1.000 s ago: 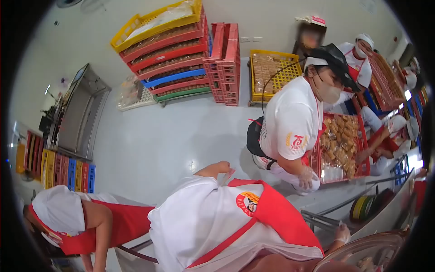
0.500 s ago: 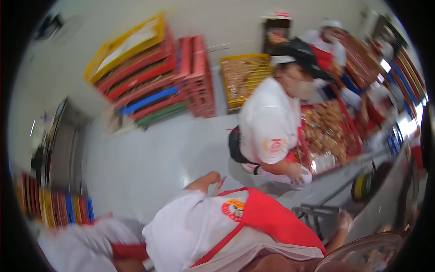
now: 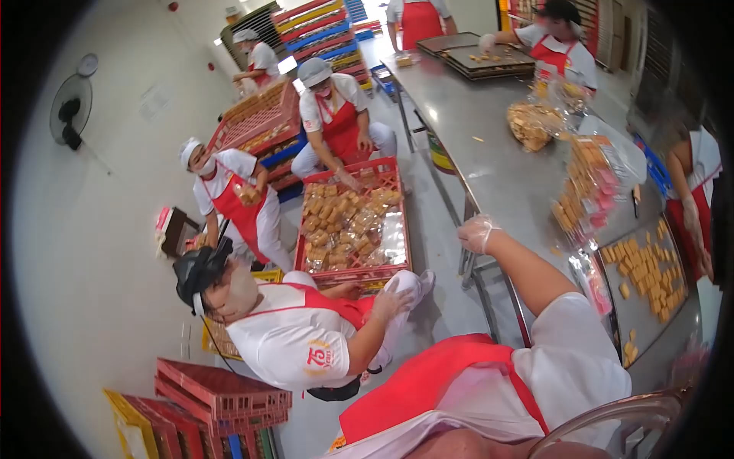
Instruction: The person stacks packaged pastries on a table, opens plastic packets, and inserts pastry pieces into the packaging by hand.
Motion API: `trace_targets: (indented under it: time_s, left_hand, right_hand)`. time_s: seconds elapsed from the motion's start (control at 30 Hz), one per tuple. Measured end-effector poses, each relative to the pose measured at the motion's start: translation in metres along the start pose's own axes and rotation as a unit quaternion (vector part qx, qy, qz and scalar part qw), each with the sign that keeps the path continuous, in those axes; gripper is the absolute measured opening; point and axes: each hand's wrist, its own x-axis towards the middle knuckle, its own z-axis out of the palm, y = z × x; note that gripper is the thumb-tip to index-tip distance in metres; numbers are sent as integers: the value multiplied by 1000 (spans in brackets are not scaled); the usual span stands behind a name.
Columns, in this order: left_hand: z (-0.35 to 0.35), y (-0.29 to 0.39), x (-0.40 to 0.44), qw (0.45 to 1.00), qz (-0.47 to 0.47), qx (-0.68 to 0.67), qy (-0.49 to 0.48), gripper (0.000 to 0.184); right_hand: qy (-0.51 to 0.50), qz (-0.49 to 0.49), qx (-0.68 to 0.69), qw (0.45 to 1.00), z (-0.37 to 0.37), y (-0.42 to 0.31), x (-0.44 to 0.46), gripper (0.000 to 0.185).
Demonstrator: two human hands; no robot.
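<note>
My right hand (image 3: 478, 233), in a clear plastic glove, hangs beside the long edge of the steel table (image 3: 489, 130). Its fingers are loosely bent and I see nothing in them; whether it touches the edge I cannot tell. My left hand is out of view. On the table to the right, a baking tray (image 3: 634, 329) carries many small golden biscuit pieces (image 3: 650, 271). Beyond it stand clear packs of biscuits (image 3: 585, 183) and a larger bag of biscuits (image 3: 533, 126).
A red crate (image 3: 407, 222) full of packed biscuits stands on the floor, with a co-worker (image 3: 283, 329) close in front. Another co-worker (image 3: 336, 115) reaches into it. Stacked crates (image 3: 222, 390) stand lower left. A person (image 3: 562, 50) works at dark trays (image 3: 489, 65) on the table's far end.
My view has swung right, bringing in the table, tray and biscuits. My left hand has left view. The crate and the nearby co-worker now appear further left.
</note>
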Motion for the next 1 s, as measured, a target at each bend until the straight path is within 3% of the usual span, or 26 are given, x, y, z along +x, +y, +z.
trace_targets:
  time_s: [0.1, 0.33, 0.37, 0.4, 0.5, 0.6, 0.67, 0.77, 0.8, 0.83, 0.9, 1.0]
  left_hand:
    - [30, 6, 37, 979, -112, -170, -23, 52]
    - [49, -17, 33, 986, -123, -75, -84, 54]
    - [50, -17, 35, 979, -52, 184, -68, 54]
    - [52, -17, 36, 900, -1, 435, -24, 55]
    - [52, -23, 42, 823, 18, 567, -33, 57]
    - [60, -34, 55, 887, -2, 462, -17, 51]
    - [78, -41, 75, 675, 86, 732, 4, 46]
    - [118, -55, 109, 214, 209, 954, 11, 38]
    - [124, -62, 110, 93, 244, 965, 17, 36]
    - [133, -69, 112, 64, 267, 961, 34, 34]
    - [145, -91, 107, 58, 302, 950, 55, 30]
    - [136, -144, 86, 153, 289, 944, 33, 24]
  right_hand:
    - [-6, 9, 8, 1000, -4, -1, 1, 20]
    - [-25, 2, -6, 1000, -1, 5, 10, 22]
    - [-17, -1, 2, 1000, -1, 4, 9, 22]
    - [-18, 0, 0, 1000, -2, 4, 9, 22]
    - [-5, 0, 21, 1000, -2, 0, 9, 21]
    - [44, -4, 71, 996, -4, 5, 2, 22]
    - [62, 2, 94, 994, -7, 3, -3, 25]
    - [74, 18, 124, 989, -9, 5, -12, 29]
    - [94, 12, 155, 983, -7, 4, -20, 29]
    - [115, 8, 187, 976, -4, 1, -28, 29]
    - [133, -22, 247, 960, -4, -13, -46, 28]
    - [209, 0, 315, 926, 15, -18, -74, 36]
